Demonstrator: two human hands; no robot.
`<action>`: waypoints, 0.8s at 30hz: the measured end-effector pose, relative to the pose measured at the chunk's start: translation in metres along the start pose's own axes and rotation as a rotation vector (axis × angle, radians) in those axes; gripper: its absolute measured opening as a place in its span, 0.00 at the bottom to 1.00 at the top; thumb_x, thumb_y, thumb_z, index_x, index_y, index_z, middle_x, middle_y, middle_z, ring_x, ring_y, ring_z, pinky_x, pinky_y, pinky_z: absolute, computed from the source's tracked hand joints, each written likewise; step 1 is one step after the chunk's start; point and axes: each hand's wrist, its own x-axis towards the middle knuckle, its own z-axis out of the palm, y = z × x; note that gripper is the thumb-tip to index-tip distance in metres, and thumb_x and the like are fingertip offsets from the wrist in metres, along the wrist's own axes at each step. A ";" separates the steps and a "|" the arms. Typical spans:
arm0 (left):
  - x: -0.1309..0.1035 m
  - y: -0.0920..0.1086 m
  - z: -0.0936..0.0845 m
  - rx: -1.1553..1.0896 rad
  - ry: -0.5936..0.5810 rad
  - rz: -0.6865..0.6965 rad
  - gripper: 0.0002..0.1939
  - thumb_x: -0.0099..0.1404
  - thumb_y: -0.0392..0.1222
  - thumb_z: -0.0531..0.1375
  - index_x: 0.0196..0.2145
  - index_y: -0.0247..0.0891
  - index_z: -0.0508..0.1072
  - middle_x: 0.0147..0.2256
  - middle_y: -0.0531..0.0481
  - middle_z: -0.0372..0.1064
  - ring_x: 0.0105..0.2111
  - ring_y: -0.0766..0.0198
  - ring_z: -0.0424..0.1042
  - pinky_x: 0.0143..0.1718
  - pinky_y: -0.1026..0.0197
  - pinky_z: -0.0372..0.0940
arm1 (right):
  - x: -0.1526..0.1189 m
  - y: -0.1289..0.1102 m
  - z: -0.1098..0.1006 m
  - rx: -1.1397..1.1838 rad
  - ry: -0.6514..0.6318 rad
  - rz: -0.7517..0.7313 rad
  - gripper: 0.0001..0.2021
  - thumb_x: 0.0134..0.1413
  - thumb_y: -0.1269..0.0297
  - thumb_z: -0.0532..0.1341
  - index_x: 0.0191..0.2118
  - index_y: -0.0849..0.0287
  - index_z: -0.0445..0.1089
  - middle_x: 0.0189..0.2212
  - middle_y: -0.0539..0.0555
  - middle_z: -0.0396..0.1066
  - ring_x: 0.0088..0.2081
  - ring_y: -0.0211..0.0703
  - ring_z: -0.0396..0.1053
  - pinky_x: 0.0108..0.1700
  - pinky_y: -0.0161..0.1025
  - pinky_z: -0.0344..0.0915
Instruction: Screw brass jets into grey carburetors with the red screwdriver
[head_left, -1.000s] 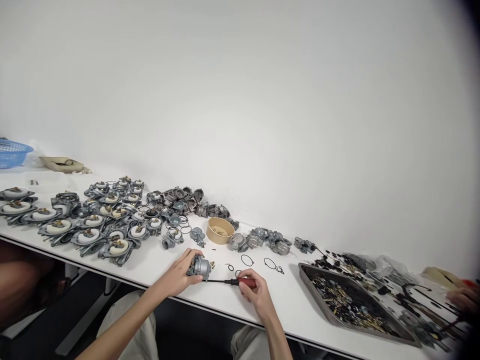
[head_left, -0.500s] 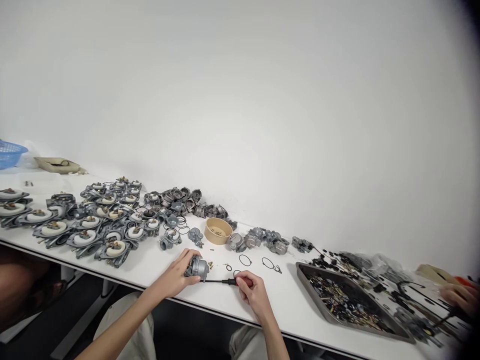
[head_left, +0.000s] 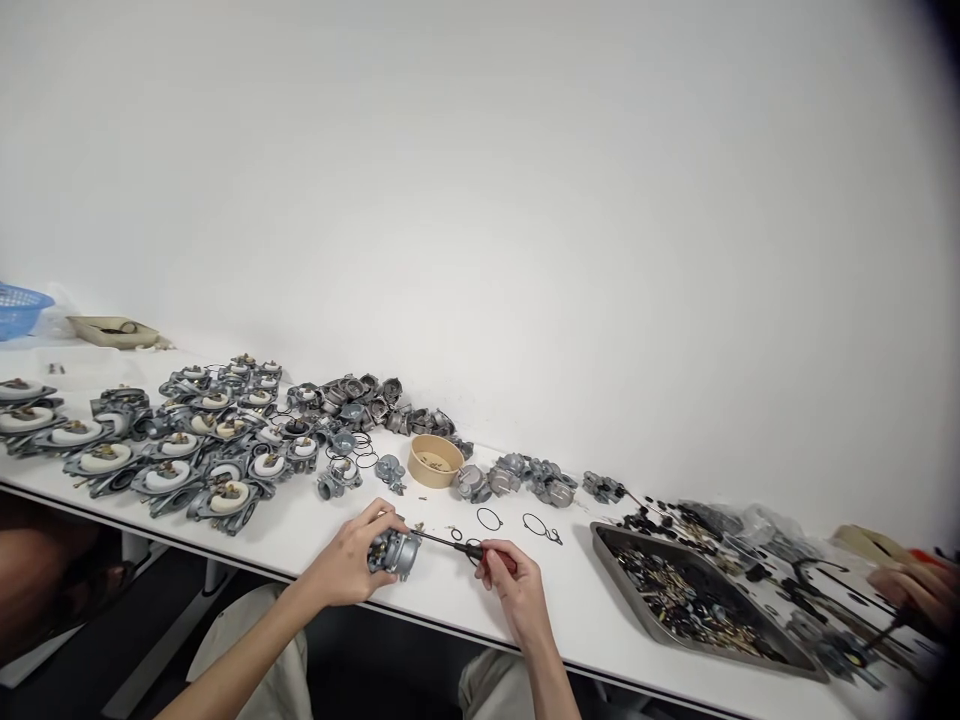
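Observation:
My left hand [head_left: 352, 552] is closed around a grey metal carburetor [head_left: 395, 556], held on its side near the front edge of the table. In my right hand [head_left: 511, 580] is a screwdriver [head_left: 480, 553] with a red and black handle. Its shaft points left, and the tip meets the upper part of the carburetor by my left fingers; the exact contact is too small to make out. Just behind lie a black rubber ring [head_left: 490, 519], another black gasket ring [head_left: 535, 524] and small brass pieces.
Carburetor bodies with white floats [head_left: 166, 476] crowd the left side. A round tan tub [head_left: 436, 462] holds small parts, with more carburetor pieces [head_left: 504, 482] beside it. At right stands a metal tray [head_left: 645, 625] of small parts. Another person's hand [head_left: 919, 592] is at the far right.
The screwdriver tip has risen from the carburetor's lower side to its upper side. The carburetor has turned slightly in my left hand, and my right hand has shifted a little right.

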 end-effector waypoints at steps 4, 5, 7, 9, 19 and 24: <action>0.000 0.003 -0.002 -0.009 -0.016 -0.022 0.23 0.54 0.37 0.68 0.48 0.46 0.71 0.51 0.46 0.64 0.48 0.50 0.70 0.48 0.55 0.66 | -0.001 0.001 -0.002 0.021 0.011 -0.005 0.17 0.55 0.49 0.67 0.36 0.60 0.75 0.23 0.53 0.71 0.25 0.42 0.65 0.27 0.37 0.59; 0.000 0.003 -0.002 -0.012 -0.020 -0.024 0.23 0.54 0.36 0.68 0.48 0.46 0.71 0.51 0.46 0.64 0.48 0.50 0.70 0.48 0.55 0.66 | -0.001 0.000 -0.002 0.023 0.014 -0.005 0.17 0.55 0.49 0.68 0.36 0.60 0.75 0.23 0.53 0.71 0.25 0.42 0.65 0.27 0.37 0.59; 0.000 0.003 -0.003 -0.015 -0.027 -0.020 0.23 0.54 0.36 0.68 0.48 0.46 0.71 0.50 0.47 0.64 0.47 0.51 0.70 0.48 0.56 0.66 | -0.001 0.000 -0.002 0.020 0.010 -0.008 0.17 0.54 0.49 0.68 0.37 0.60 0.76 0.22 0.53 0.71 0.25 0.41 0.65 0.28 0.37 0.60; 0.001 0.003 -0.003 -0.012 -0.030 -0.017 0.24 0.53 0.35 0.68 0.48 0.46 0.71 0.50 0.47 0.64 0.47 0.51 0.70 0.48 0.56 0.65 | -0.001 -0.001 -0.001 0.018 0.000 -0.013 0.17 0.55 0.50 0.68 0.37 0.60 0.76 0.23 0.53 0.72 0.26 0.42 0.65 0.28 0.37 0.60; 0.000 0.000 -0.001 -0.009 -0.007 0.000 0.23 0.54 0.38 0.68 0.48 0.45 0.71 0.50 0.45 0.64 0.48 0.50 0.70 0.49 0.55 0.66 | 0.000 0.000 -0.001 -0.024 -0.012 -0.031 0.18 0.54 0.48 0.68 0.38 0.61 0.77 0.25 0.55 0.74 0.27 0.43 0.67 0.30 0.39 0.63; 0.001 0.001 -0.002 -0.021 -0.007 0.021 0.22 0.55 0.39 0.69 0.48 0.44 0.71 0.51 0.45 0.65 0.50 0.49 0.69 0.50 0.55 0.66 | 0.000 0.003 -0.004 -0.055 -0.006 -0.034 0.18 0.54 0.48 0.68 0.39 0.60 0.77 0.30 0.57 0.77 0.26 0.41 0.67 0.32 0.40 0.66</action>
